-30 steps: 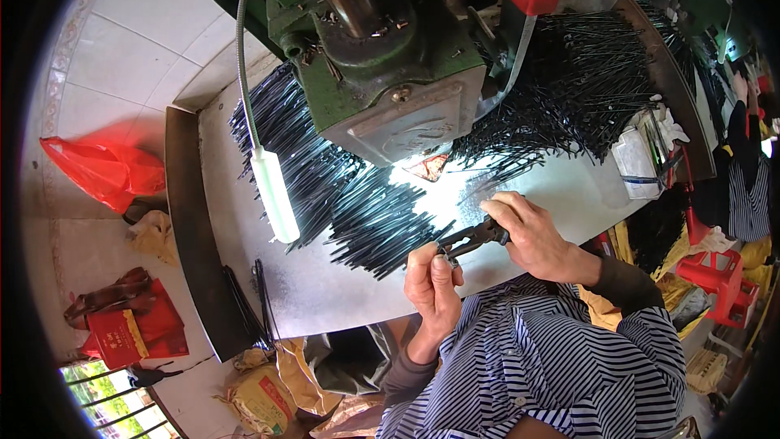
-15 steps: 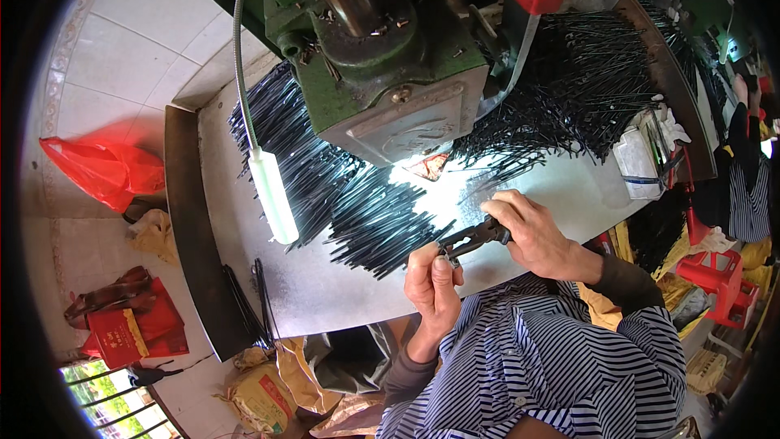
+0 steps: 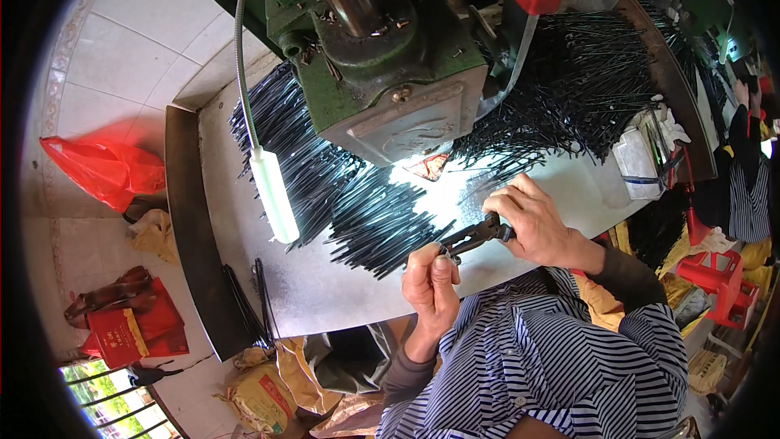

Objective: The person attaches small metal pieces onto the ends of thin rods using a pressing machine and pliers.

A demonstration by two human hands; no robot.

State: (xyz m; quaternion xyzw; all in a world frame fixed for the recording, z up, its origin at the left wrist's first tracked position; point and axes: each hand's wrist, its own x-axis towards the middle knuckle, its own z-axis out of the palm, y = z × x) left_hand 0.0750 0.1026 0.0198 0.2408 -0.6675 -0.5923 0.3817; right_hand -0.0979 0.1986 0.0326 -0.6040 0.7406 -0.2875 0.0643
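Between my two hands, above the front of the metal table [image 3: 357, 297], is a dark, jointed-looking metal piece [image 3: 474, 235]; its exact kind is not clear. My right hand [image 3: 532, 226] grips its right end, fingers curled over it. Thumb and fingers of my left hand [image 3: 431, 286] are pinched at its other end, where a small shiny part shows. Just beyond my left hand lies a pile of thin black rods [image 3: 382, 223], their ends pointing towards me.
A green machine [image 3: 390, 73] overhangs the table's middle. To its left hangs a lit lamp [image 3: 274, 195] on a flexible neck. More black rods [image 3: 569, 73] are heaped at the back right, near a white box [image 3: 638, 164]. A dark raised rim [image 3: 191, 228] bounds the table's left side.
The fingers of my right hand have lifted and shifted a little away from me around the dark metal piece. My left hand has moved very slightly left, still pinched.
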